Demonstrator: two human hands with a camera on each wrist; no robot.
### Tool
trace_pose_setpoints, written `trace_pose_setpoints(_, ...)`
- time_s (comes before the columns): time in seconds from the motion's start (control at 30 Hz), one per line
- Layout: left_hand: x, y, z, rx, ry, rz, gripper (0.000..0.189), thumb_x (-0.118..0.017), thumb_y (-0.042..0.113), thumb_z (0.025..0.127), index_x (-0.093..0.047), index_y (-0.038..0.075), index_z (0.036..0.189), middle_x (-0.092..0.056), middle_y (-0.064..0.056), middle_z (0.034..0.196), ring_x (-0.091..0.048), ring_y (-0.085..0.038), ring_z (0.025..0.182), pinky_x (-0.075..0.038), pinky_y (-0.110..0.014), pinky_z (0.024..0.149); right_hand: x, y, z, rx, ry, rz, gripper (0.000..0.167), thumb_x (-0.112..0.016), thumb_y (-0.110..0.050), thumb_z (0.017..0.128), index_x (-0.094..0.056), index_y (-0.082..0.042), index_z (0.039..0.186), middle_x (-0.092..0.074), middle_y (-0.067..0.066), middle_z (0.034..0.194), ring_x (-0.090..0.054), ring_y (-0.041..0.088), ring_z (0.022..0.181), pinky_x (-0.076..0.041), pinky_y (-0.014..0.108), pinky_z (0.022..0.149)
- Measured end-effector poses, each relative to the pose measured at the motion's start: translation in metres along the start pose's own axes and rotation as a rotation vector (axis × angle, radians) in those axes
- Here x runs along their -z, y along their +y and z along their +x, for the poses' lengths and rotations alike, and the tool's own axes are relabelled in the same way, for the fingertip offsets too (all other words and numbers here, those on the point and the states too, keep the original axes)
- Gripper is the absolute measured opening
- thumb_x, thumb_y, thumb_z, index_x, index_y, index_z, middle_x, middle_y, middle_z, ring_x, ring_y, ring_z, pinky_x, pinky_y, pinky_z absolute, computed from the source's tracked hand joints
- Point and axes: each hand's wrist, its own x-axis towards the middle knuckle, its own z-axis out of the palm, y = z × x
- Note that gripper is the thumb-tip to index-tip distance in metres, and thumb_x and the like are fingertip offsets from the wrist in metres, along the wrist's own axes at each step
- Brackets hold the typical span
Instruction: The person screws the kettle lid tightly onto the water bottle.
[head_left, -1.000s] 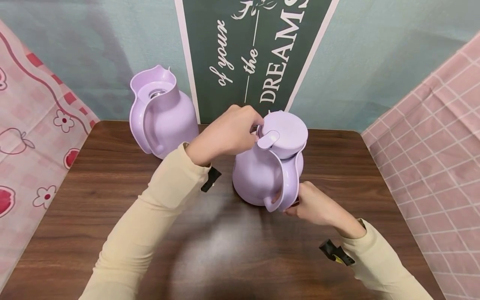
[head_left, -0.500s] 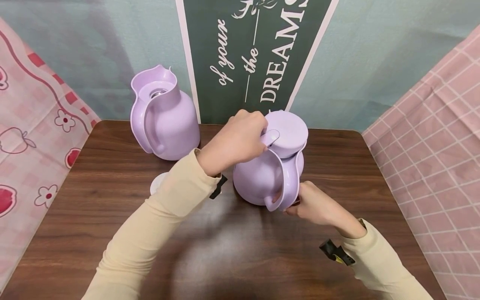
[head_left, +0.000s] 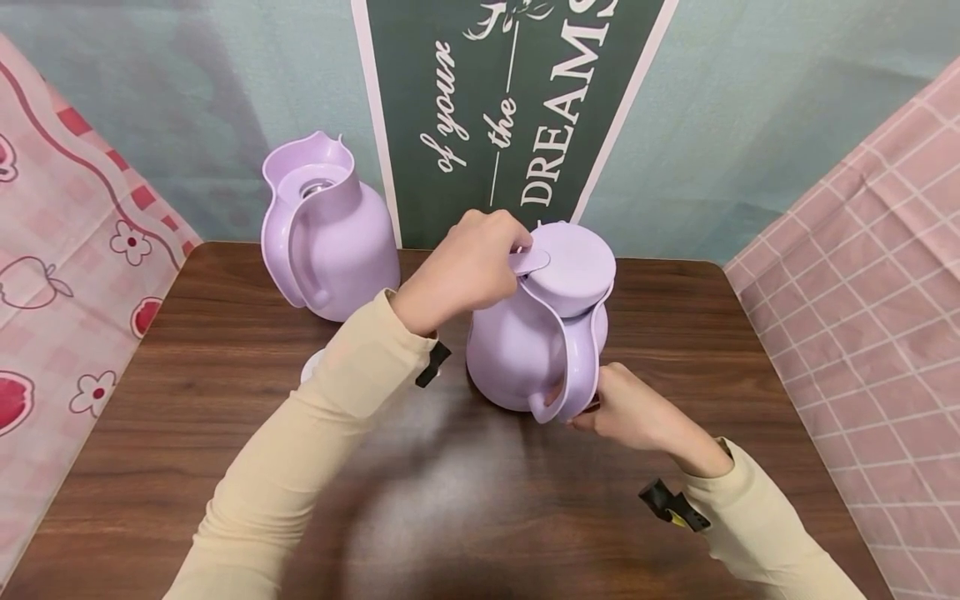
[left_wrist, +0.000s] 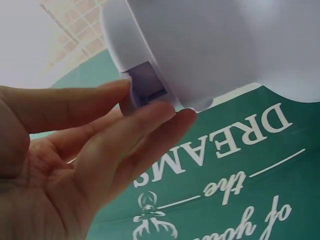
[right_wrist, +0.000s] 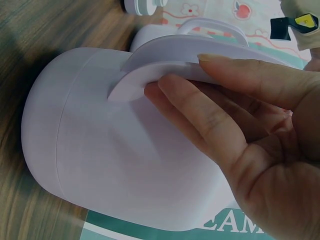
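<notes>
A lilac thermos jug [head_left: 510, 350] stands on the table, topped by a round lid [head_left: 573, 258] with a small lever tab [head_left: 529, 262] at its left. Thumb and fingers of my left hand [head_left: 476, 258] pinch that tab; the left wrist view shows the fingertips on both sides of a notched lilac edge [left_wrist: 127, 50]. Below, my right hand [head_left: 630, 408] grips the jug's handle [head_left: 581, 367]; in the right wrist view the thumb [right_wrist: 240, 72] lies on one side of it and the fingers on the other. The left hand hides part of the jug's shoulder.
A second lilac jug [head_left: 345, 250], lidless, stands at the back left. A white round stopper [head_left: 311, 365] lies partly behind my left sleeve. A green lettered banner [head_left: 480, 108] hangs behind, with a pink gridded cloth [head_left: 885, 333] at the right of the wooden table [head_left: 450, 517].
My left hand has come onto the lid's tab, and the tab has swung clockwise, from lower left to left. The white stopper has come into view behind the sleeve. The right hand stays put.
</notes>
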Motion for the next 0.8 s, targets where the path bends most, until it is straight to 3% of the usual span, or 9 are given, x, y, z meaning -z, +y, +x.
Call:
trace_pose_setpoints(0.17,0.001,-0.006,0.005,0.039,0.024,-0.046,0.030,-0.045,-0.008,0.073,-0.068,0.011,0.081,-0.049,-0.001,0.072,-0.040,-0.019,0.073,-0.030,-0.024,0.055,0.000,0.000,0.000,-0.004,0.004,-0.002,0.019,-0.072,0.001,0.066,-0.060,-0.008,0.077,-0.052,-0.009,0.065,-0.044,0.004,0.058,-0.040,0.023,0.053)
trace_pose_setpoints(0.27,0.002,-0.008,0.006,0.062,0.031,-0.059,0.038,-0.047,-0.005,0.075,-0.069,0.011,0.102,-0.061,-0.001,0.097,-0.047,-0.021,0.086,-0.037,-0.026,0.064,0.000,0.000,0.000,-0.005,0.004,-0.003,0.019,-0.072,0.001,0.066,-0.059,-0.008,0.077,-0.052,-0.009,0.065,-0.044,0.004,0.058,-0.040,0.023,0.052)
trace_pose_setpoints(0.4,0.005,-0.008,0.004,0.077,0.046,-0.060,0.039,-0.049,-0.002,0.077,-0.066,0.010,0.110,-0.062,-0.002,0.105,-0.050,-0.024,0.096,-0.041,-0.030,0.072,0.000,-0.001,0.000,-0.010,0.002,-0.001,0.019,-0.072,0.001,0.066,-0.060,-0.008,0.078,-0.052,-0.009,0.065,-0.044,0.004,0.058,-0.041,0.023,0.052)
trace_pose_setpoints(0.6,0.012,-0.002,-0.009,0.062,0.118,-0.020,0.035,-0.052,0.004,0.082,-0.063,0.007,0.115,-0.064,-0.005,0.099,-0.054,-0.027,0.097,-0.042,-0.038,0.080,0.000,-0.001,0.000,-0.021,-0.004,0.003,0.018,-0.072,0.000,0.067,-0.060,-0.007,0.078,-0.053,-0.008,0.065,-0.045,0.004,0.058,-0.041,0.023,0.053)
trace_pose_setpoints(0.8,0.017,0.008,-0.022,0.031,0.144,-0.011,0.023,-0.056,0.004,0.081,-0.068,0.006,0.101,-0.062,-0.004,0.086,-0.054,-0.024,0.086,-0.042,-0.036,0.075,0.001,-0.001,0.000,-0.007,-0.002,-0.010,0.018,-0.073,0.000,0.067,-0.060,-0.007,0.078,-0.054,-0.008,0.066,-0.045,0.006,0.060,-0.041,0.024,0.055)
